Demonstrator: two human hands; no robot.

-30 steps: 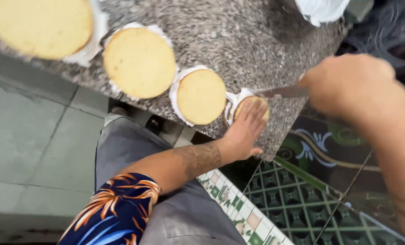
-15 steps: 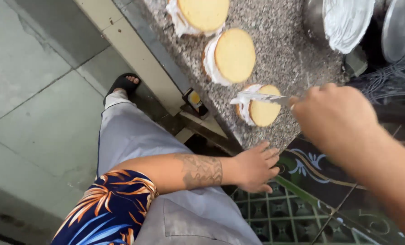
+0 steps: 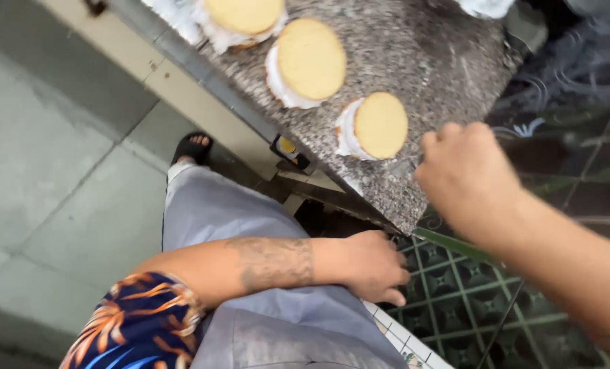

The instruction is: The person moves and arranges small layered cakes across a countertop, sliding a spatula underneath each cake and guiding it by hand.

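Note:
Three round yellow sponge cakes sit on white paper on a speckled granite counter (image 3: 448, 61): a large one (image 3: 243, 14), a middle one (image 3: 310, 60) and the smallest (image 3: 380, 125) near the counter's corner. My right hand (image 3: 466, 174) is curled into a fist just right of the smallest cake, and the knife it held before is hidden inside it. My left hand (image 3: 370, 266) rests loosely on my thigh below the counter's corner and holds nothing.
My grey trousers (image 3: 250, 225) and a foot in a black sandal (image 3: 192, 147) are below the counter edge. Green patterned floor tiles (image 3: 469, 301) lie at lower right and grey floor slabs (image 3: 59, 171) at left. A white-coated container (image 3: 486, 7) sits at the top.
My left hand has left the smallest cake and dropped to my thigh. My right hand has drawn back to the right of that cake, and the knife blade no longer shows.

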